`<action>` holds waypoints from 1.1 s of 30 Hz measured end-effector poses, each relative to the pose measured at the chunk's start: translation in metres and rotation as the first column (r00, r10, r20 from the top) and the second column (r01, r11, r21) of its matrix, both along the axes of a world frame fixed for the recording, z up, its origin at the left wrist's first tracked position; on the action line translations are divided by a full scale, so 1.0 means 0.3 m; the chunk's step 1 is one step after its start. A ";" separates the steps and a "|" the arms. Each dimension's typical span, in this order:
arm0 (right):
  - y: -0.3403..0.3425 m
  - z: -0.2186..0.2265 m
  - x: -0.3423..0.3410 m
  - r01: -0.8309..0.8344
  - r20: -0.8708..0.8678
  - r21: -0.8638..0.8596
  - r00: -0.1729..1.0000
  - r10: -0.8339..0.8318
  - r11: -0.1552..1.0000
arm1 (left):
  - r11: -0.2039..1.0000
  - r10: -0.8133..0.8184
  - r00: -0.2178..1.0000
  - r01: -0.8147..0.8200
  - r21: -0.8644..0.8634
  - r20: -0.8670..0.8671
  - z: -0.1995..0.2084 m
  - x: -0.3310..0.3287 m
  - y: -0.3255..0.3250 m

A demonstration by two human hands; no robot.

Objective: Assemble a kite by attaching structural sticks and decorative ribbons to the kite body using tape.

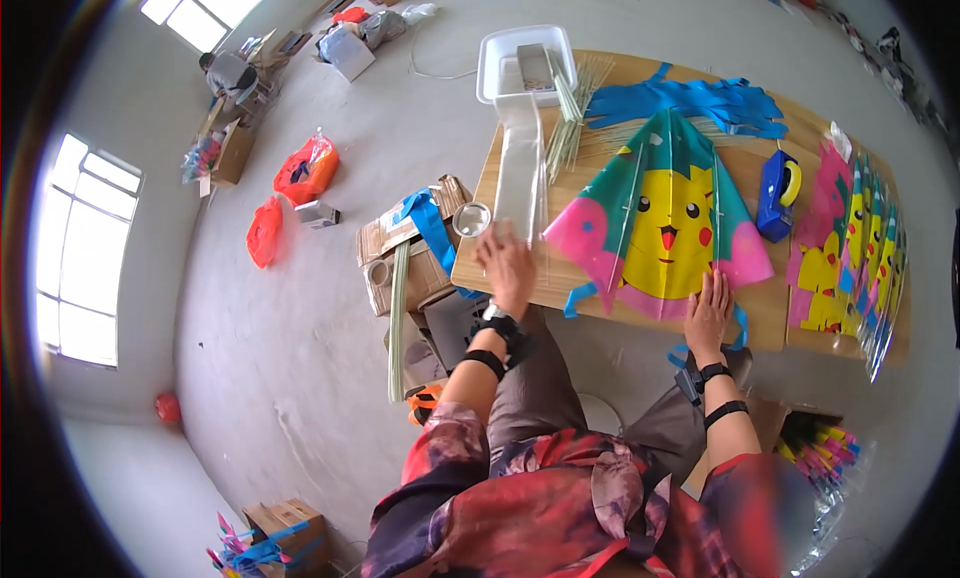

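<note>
A kite [670, 233] with a yellow cartoon face, green top and pink corners lies on the wooden table [640, 328], thin rods along its back. My right hand [710, 308] rests on its lower right edge, fingers stretched out. At the near end of a stack of transparent plastic sleeves [519, 173] is my left hand [507, 270], its fingers apart and touching the sleeves' lower end. Beside that hand sits a roll of tape [471, 219]. Blue ribbon tails [580, 300] show below the kite.
Blue strips [685, 108], thin sticks [568, 143] and a white tub [525, 63] lie along the far side. A blue tape dispenser [777, 198] and packed kites [868, 248] are on the right. Cardboard [400, 243] with a stick bundle [399, 323] stands left of the table.
</note>
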State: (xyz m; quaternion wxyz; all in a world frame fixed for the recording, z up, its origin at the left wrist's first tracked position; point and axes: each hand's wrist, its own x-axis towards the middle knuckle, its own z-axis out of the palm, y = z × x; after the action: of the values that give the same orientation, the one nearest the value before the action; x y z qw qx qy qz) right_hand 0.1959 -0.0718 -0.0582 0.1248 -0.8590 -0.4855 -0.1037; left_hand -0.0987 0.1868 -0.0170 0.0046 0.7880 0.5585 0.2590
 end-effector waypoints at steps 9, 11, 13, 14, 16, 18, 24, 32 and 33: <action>0.026 -0.018 -0.016 -0.025 0.029 -0.057 0.999 0.026 0.998 | 0.999 0.046 0.994 -0.043 0.026 -0.098 0.012 -0.290 0.166; 0.000 -0.025 0.008 0.004 0.046 -0.062 0.999 -0.001 0.998 | 0.996 0.059 0.998 -0.059 0.074 0.007 0.069 -0.264 0.160; 0.000 -0.020 0.010 0.002 0.048 -0.078 0.999 0.002 0.997 | 0.980 0.089 0.849 -0.170 0.108 0.521 0.064 -0.319 0.171; 0.019 -0.021 -0.005 -0.009 0.032 -0.080 0.999 0.012 0.997 | 0.976 0.154 0.653 -0.217 -0.011 0.741 0.041 -0.393 0.165; 0.029 -0.020 -0.008 -0.018 0.037 -0.097 0.999 0.022 0.995 | 0.950 0.274 0.340 -0.239 -0.199 0.900 -0.130 -0.529 0.173; 0.013 -0.021 0.008 0.010 0.043 -0.109 0.999 -0.006 0.994 | 0.876 0.456 0.084 -0.217 -0.430 0.886 -0.228 -0.601 0.126; 0.040 -0.030 -0.006 -0.015 0.029 -0.120 0.999 0.018 0.993 | 0.613 0.789 0.013 -0.090 -0.785 0.614 -0.594 -0.792 -0.063; 0.027 -0.005 -0.001 0.026 0.037 -0.170 0.999 -0.020 0.985 | 0.587 0.780 0.490 -0.353 -0.729 0.391 -0.756 -0.627 0.106; 0.021 -0.002 0.002 0.029 0.034 -0.178 0.999 -0.023 0.984 | 0.609 0.759 0.539 -0.391 -0.690 0.365 -0.767 -0.602 0.129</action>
State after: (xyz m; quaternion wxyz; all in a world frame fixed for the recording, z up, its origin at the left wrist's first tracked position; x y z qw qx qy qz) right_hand 0.1965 -0.0653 -0.0587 0.0381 -0.8712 -0.4836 -0.0751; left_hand -0.2795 0.2256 -0.2471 0.3179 0.3757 0.8071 0.3261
